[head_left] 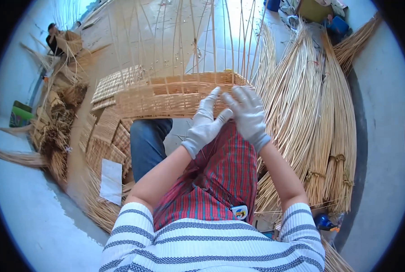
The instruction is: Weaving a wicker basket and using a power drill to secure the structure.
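A long woven basket (170, 102) lies across my knees, its tall upright canes (214, 41) standing out beyond its far side. Its left end is blurred. Both my hands wear pale grey-white work gloves and touch the near wall at the right end. My left hand (204, 127) rests there with its fingers stretched out and its thumb apart. Close beside it, my right hand (250, 115) reaches over the right corner, fingers spread, their tips near the rim. Whether a thin strand lies under the fingers cannot be made out. Red plaid cloth (229, 167) covers my lap.
Long bundles of pale canes (293, 95) line the right side, some tied. On the left lie woven mats (107, 136), a white sheet (111, 181) and stacked bundles of dried stalks (57, 122). A person (53, 41) sits far left with a woven piece. Scraps litter the floor.
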### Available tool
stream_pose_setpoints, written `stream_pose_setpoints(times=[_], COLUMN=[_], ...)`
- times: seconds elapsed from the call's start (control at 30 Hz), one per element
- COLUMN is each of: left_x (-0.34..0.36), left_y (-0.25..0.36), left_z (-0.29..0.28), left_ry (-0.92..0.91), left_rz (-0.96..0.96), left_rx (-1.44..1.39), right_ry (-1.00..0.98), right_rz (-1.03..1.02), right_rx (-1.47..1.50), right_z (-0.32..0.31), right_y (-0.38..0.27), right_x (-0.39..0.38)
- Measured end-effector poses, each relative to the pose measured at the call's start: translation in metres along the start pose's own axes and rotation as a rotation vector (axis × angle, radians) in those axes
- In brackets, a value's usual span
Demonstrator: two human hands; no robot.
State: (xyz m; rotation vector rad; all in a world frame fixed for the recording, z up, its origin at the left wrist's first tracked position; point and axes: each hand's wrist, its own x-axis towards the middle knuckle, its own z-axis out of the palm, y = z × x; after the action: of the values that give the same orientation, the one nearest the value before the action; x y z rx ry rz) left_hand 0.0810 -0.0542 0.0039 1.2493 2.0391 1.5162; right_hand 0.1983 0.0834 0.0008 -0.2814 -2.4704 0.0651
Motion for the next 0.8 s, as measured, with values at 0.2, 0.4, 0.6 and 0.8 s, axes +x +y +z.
stream_pose_setpoints(times=[0.2,0.4,0.6,0.8], left_x=[0.014,0.069,0.071,0.067], left_y=[-0.043,-0.065,-0.083,-0.066], left_z=[-0.053,-0.085,-0.08,-0.095], left_ry=[0.252,0.066,0.071,-0.036], left_rz=[-0.238,0.134,0.319,0.271], left_rx=[-0.41,0.394,0.447,0.367], right_ry=[-0.108,-0.042,-0.133,-0.221], right_rz=[0.022,0.085,0.065,0.083], right_rx=[0.266,0.08,0.023,0.009], right_z=[-0.002,0.035,0.051,0.039], right_y=[-0.043,-0.017,-0.011,-0.017], right_x=[-0.001,0.061,0.058,0.064])
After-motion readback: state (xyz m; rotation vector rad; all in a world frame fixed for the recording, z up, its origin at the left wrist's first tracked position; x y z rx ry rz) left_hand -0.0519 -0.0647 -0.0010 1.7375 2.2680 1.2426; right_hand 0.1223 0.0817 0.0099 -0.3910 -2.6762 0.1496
